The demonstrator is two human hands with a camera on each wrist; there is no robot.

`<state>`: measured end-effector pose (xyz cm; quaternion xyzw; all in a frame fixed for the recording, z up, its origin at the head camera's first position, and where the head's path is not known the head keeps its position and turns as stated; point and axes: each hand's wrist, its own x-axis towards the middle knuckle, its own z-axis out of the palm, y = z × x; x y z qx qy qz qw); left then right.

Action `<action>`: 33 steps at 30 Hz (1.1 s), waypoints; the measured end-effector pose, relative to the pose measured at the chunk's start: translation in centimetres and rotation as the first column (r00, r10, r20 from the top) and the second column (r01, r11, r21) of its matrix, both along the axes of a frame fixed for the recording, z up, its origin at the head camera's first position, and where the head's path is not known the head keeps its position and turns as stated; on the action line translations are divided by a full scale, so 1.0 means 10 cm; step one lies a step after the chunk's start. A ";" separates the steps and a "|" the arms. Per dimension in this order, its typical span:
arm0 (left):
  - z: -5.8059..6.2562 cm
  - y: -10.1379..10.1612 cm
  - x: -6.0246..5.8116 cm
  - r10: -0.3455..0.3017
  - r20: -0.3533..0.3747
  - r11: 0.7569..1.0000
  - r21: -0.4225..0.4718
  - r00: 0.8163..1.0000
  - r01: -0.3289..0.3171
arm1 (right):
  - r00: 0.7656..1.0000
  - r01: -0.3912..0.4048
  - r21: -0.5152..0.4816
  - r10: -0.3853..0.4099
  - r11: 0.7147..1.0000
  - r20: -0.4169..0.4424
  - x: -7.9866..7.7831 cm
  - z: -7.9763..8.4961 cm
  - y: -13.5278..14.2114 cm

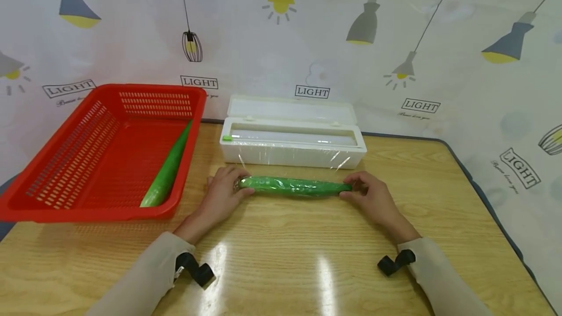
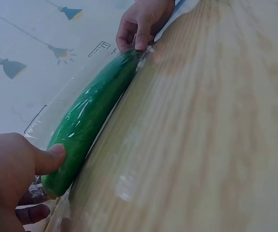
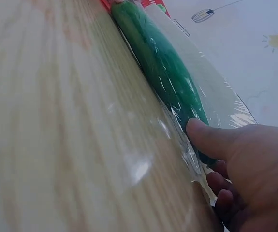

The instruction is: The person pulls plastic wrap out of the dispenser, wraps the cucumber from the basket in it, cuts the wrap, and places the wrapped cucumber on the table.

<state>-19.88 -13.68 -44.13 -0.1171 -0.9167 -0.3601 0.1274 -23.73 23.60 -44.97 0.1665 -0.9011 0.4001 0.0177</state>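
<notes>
With the left hand (image 1: 223, 188) and right hand (image 1: 372, 196) each pinching one end of the film-wrapped cucumber (image 1: 294, 187) at the frame's centre, uneven tension could crease or tear the cling film (image 3: 240, 118) toward the dispenser (image 1: 290, 123).

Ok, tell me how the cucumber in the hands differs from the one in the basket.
The held cucumber is covered by clear film; the basket cucumber looks bare. The held cucumber lies crosswise; the basket cucumber slants inside the red basket. Both are long and green.
</notes>
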 end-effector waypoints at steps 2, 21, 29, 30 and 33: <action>0.00 0.00 0.00 0.013 0.003 1.000 0.007 1.000 -0.013 | 1.000 0.002 -0.002 -0.002 1.000 0.005 -0.02 -0.01 0.00; -0.02 0.06 -0.04 0.055 -0.032 0.997 0.053 0.998 -0.053 | 0.999 0.040 0.021 -0.040 0.999 0.013 -0.15 -0.01 0.01; 0.03 0.09 -0.10 0.080 -0.102 0.996 -0.036 0.992 -0.084 | 0.999 0.035 0.019 -0.035 0.999 -0.019 -0.18 -0.01 0.00; 0.03 0.09 -0.11 0.083 -0.106 0.995 -0.042 0.991 -0.088 | 0.999 0.036 0.019 -0.036 0.999 -0.023 -0.18 -0.01 -0.01; 0.03 0.10 -0.12 0.092 -0.110 0.994 -0.049 0.990 -0.098 | 0.999 0.042 0.015 -0.042 0.999 -0.017 -0.18 0.00 -0.02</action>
